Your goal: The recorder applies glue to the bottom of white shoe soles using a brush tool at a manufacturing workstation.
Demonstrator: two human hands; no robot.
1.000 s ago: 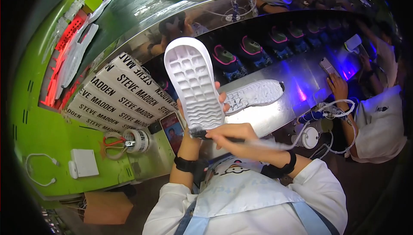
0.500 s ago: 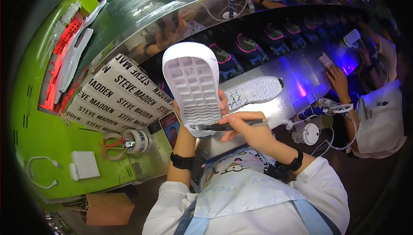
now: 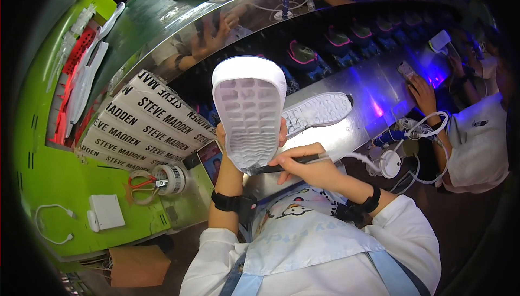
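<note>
My left hand (image 3: 225,152) grips white moulded rubber shoe sole (image 3: 249,113) upright, tread to me. Right hand (image 3: 303,168) clenched on dark thin brush (image 3: 287,163), tip at sole's heel edge; I judge upper part not yet done.

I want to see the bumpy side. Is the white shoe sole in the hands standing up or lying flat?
Standing up: the white rubber shoe sole is held on end, tread toward the camera, above the shiny metal table.

Red-handled scissors (image 3: 142,183) and a tape roll (image 3: 172,179) lie at 8 o'clock on the green worktop (image 3: 49,177); printed boxes (image 3: 146,128) sit above.
</note>
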